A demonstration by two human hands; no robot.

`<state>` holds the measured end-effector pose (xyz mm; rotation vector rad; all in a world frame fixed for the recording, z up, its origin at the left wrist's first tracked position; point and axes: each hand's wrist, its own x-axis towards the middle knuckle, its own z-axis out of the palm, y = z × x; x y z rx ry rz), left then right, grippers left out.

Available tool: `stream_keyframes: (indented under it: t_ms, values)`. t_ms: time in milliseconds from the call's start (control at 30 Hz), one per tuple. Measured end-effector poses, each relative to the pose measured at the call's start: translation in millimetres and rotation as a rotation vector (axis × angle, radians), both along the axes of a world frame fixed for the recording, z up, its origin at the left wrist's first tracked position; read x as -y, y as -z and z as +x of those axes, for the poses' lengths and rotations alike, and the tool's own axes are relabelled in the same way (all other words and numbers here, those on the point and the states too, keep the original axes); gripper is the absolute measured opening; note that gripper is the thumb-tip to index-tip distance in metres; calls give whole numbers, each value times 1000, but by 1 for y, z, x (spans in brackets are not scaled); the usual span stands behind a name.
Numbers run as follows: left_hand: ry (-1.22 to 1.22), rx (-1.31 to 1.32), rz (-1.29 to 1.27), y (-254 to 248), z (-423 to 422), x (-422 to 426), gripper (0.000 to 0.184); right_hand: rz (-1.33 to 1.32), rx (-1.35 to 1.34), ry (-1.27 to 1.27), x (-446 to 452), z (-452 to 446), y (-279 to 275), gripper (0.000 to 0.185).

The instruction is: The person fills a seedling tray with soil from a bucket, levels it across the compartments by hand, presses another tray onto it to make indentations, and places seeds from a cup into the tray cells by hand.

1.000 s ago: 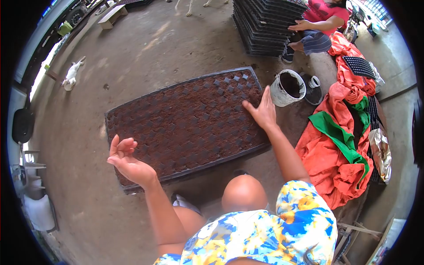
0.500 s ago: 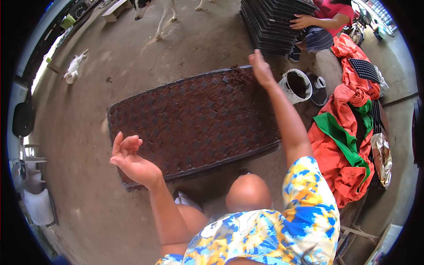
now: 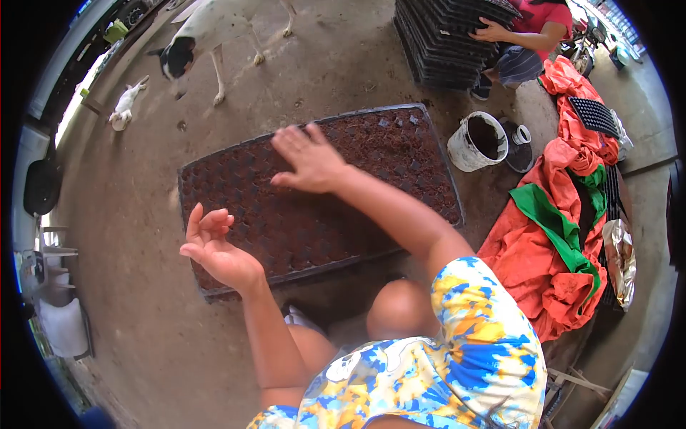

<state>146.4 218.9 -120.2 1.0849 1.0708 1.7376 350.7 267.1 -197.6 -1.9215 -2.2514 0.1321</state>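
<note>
A wide black seedling tray (image 3: 307, 272) lies on the floor in front of my knees, its cells packed with dark brown soil (image 3: 386, 154). Over the far middle of the tray is my right hand (image 3: 309, 160), palm down with fingers stretched out; it looks to be on or just above the soil. My left hand (image 3: 221, 249) hovers at the tray's near left side, palm turned up, fingers loosely bent and holding nothing. Dark cell dividers show through the soil in a grid.
Right of the tray stands a white bucket (image 3: 459, 151) with dark contents. A red and green tarp (image 3: 529, 264) lies heaped farther right. Behind, a person (image 3: 547, 32) has a hand on a stack of black trays (image 3: 446, 46). A dog (image 3: 214, 36) and a smaller white animal (image 3: 127, 107) are at far left.
My right hand has swept left from the tray's far right corner to its far middle. Loose soil at that corner is now spread thinner. The dog has come closer; my left hand barely moved.
</note>
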Motion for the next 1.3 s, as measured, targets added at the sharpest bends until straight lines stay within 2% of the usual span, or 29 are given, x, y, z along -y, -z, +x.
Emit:
stream_keyframes:
  t_ms: [33,67,100,133,200,267,367,433,500,567,633,667,733,767,833,933,1033,1100,1167,1200,1267,1300]
  values:
    - [2,-10,7,0,-1,0,70,57,62,74,2,21,-2,84]
    - [3,-21,15,0,-2,1,70,136,78,198,9,51,-20,76]
    - [4,-31,24,-1,-3,1,70,265,59,317,14,89,-13,66]
    - [3,-26,23,-2,-5,2,70,239,120,446,23,130,-7,64]
    - [5,-16,23,-5,-8,2,70,98,138,673,62,191,-4,73]
    - [2,3,13,-6,-10,1,70,-6,-70,843,107,218,8,82]
    - [16,33,13,-8,-12,-1,71,33,-112,865,146,195,35,85]
    - [30,42,4,-7,-11,1,71,49,80,672,147,139,23,87]
    - [36,45,-8,-7,-9,2,72,12,112,373,149,72,-6,82]
    - [26,41,-6,-6,-9,1,72,27,2,111,152,56,-1,85]
    - [17,43,-6,-5,-12,2,71,61,183,412,133,97,-9,81]
    - [12,53,-5,-6,-14,1,71,119,193,608,124,144,12,81]
    - [6,67,-3,-9,-17,0,71,98,-41,967,108,212,26,87]
    - [6,72,-5,-10,-18,1,71,31,-145,1060,97,219,17,89]
    - [14,76,-4,-10,-15,1,71,35,-80,964,60,205,13,88]
    - [29,63,-3,-10,-9,3,71,-23,63,689,-7,122,-8,87]
    - [31,49,-10,-9,0,3,71,29,-13,344,-32,21,0,91]
    - [35,45,-12,-3,2,0,71,-15,-129,56,-12,-25,-2,91]
    - [35,37,-12,-2,0,0,72,-21,-44,52,6,-8,-5,91]
    - [33,41,-13,-2,-2,1,72,84,41,198,13,19,6,88]
    - [25,60,-6,-4,-8,-1,72,189,74,511,44,86,-14,73]
    - [16,75,0,-6,-11,-1,72,262,157,592,66,126,-5,68]
